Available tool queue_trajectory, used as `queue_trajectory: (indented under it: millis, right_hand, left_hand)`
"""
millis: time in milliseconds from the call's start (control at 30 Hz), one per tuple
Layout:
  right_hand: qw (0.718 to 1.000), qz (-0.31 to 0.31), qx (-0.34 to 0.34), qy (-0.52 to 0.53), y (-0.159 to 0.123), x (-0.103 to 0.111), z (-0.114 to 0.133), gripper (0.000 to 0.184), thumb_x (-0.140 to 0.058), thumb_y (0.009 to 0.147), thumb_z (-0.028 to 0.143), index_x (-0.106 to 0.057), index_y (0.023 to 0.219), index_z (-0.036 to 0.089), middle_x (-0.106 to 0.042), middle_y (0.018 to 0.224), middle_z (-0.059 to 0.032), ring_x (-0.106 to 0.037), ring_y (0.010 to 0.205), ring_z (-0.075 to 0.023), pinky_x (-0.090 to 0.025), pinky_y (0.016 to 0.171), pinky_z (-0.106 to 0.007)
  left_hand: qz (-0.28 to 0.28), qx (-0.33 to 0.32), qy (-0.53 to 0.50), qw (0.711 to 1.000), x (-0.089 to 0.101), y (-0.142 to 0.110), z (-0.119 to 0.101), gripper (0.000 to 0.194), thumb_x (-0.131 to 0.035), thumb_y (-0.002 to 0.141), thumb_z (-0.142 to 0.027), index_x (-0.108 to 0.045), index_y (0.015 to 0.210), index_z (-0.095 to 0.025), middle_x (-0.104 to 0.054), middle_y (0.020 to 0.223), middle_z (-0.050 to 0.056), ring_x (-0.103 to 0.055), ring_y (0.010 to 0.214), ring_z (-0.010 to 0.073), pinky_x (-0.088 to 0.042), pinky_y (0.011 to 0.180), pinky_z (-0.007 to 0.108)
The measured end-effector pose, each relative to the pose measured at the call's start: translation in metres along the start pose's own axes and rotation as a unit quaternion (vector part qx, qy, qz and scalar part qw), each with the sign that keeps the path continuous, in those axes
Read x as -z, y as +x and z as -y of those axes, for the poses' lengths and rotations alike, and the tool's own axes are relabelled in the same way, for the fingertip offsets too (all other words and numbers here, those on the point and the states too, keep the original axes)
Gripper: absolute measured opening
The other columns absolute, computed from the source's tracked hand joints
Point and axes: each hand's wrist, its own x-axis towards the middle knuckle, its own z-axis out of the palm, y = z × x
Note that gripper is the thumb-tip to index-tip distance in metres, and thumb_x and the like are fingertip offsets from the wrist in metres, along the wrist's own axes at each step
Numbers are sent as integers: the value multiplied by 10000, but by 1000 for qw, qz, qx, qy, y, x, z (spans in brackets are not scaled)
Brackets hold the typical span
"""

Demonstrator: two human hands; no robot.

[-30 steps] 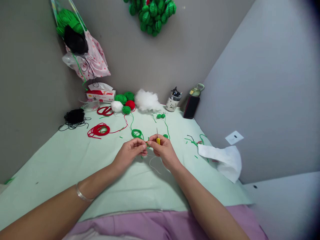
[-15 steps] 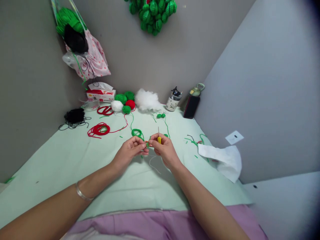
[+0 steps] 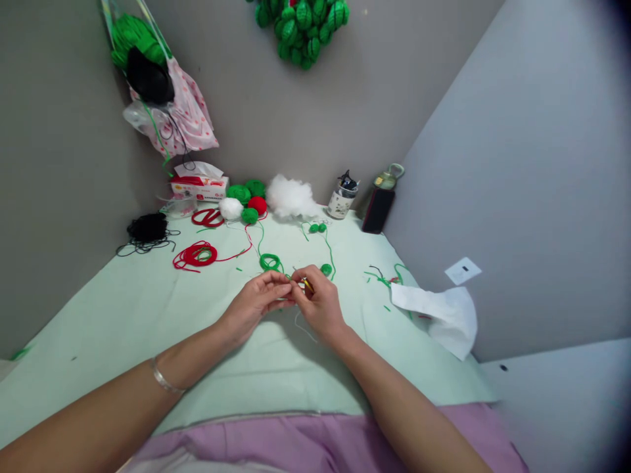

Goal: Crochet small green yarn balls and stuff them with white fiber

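Pinching green yarn at nearly closed left hand fingertips, its coil on the cloth just beyond; right hand fingers curl round a yellow tool. Yarn looks light, soft, limp; best pinched near the tool; can't tell what's hidden between fingertips.

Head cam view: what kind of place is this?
Probably a small yarn-craft workstation in a walled corner, home or workshop unclear. Signs: the row of yarn balls on the cloth-covered table, the heap of white fiber stuffing, and the bunch of green crocheted pieces on the wall.
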Motion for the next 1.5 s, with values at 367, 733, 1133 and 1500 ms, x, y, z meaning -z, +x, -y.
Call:
queue_trajectory:
  millis: [367,733,1133,1500]
  right_hand:
    - [992,16,-83,91,9,20,4,323,-536,963,454,-685,835,197,-517,632,33,-392,539,-112,-366,545,-257]
    - [989,-68,1,132,5,35,14,431,-461,1029,510,-753,911,215,-661,738,-24,-501,596,-132,-394,559,-275]
    - [968,-75,-36,237,6,32,13,427,-626,924,601,-752,973,196,-753,851,-69,-687,641,-164,-596,651,-333]
    - [990,-62,61,111,-3,27,13,308,-582,996,463,-760,973,213,-767,889,-70,-738,722,-199,-618,676,-360]
  left_hand:
    - [-30,3,-3,1000,8,4,-6,306,-879,751,-286,-682,955,-172,-725,792,-3,-702,728,119,-581,766,241]
    - [-80,-78,19,994,6,0,-7,330,-889,736,-336,-663,913,-174,-726,814,-10,-726,787,147,-568,886,314]
    - [-68,-85,17,994,7,-1,-8,308,-867,769,-357,-666,915,-175,-729,798,0,-751,796,176,-592,896,355]
    - [-59,-92,-8,994,7,-1,-8,298,-871,767,-334,-674,916,-167,-737,818,8,-761,838,188,-591,936,369]
